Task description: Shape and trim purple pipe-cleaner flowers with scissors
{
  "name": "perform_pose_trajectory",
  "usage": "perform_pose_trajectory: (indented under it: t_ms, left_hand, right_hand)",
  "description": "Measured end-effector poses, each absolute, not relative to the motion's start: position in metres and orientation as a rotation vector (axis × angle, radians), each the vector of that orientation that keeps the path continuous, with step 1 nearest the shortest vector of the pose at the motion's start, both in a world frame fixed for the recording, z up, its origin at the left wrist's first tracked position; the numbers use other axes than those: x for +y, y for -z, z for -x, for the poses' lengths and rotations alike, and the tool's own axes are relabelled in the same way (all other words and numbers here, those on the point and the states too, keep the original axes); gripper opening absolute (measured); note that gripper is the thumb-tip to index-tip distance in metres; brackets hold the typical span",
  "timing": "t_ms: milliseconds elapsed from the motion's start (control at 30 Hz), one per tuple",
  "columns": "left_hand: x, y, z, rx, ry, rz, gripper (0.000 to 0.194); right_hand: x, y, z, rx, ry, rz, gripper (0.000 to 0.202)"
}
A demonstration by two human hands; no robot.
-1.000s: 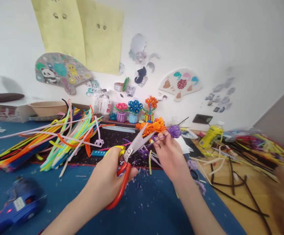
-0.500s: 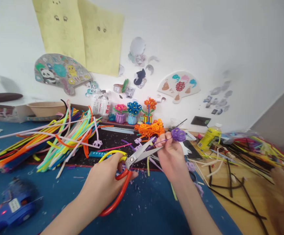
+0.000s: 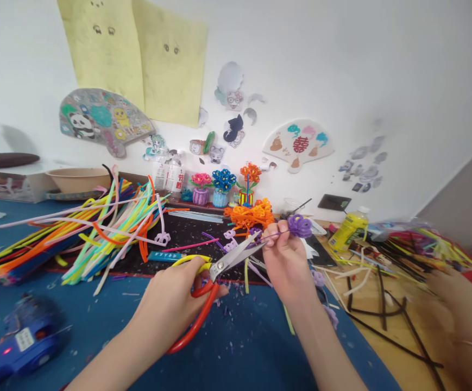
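Note:
My left hand (image 3: 170, 296) is closed around the scissors (image 3: 219, 267), which have red handles and a piece of yellow on the upper loop. Their blades stand slightly apart and point toward my right hand (image 3: 288, 266). Between the thumb and fingers of that hand is pinched the thin stem of a purple pipe-cleaner flower (image 3: 300, 226). The flower head sticks out to the right of the fingertips. The stem runs left to the blade tips; whether they touch it I cannot tell. Behind the hands lies a heap of orange pipe-cleaner pieces (image 3: 256, 213).
Bundled coloured pipe cleaners (image 3: 109, 233) lie at left, above a blue glue gun (image 3: 24, 339) with a lit red light. Small potted pipe-cleaner flowers (image 3: 221, 187) line the wall. A yellow bottle (image 3: 348, 229) stands at right. Another person's hand (image 3: 455, 296) is at the far right.
The scissor blades have closed somewhat around the purple flower's stem. My right hand and the flower have shifted slightly right. The other person's hand has moved left.

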State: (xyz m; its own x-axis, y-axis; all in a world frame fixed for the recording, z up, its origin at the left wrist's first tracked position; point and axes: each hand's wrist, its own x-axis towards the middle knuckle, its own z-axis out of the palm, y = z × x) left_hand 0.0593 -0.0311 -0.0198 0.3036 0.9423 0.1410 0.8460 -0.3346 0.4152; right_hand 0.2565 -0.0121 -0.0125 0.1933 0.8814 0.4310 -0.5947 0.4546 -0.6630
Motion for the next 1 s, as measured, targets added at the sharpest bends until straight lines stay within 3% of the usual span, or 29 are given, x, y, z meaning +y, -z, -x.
perform_pose_trajectory:
  t_ms: [1000]
  left_hand:
    - [-0.0323, 0.0161, -0.0603, 1.581, -0.505, -2.271, 0.033]
  right_hand:
    - [-0.0144, 0.0111, -0.2561, -0.784, -1.119, 0.365, 0.027]
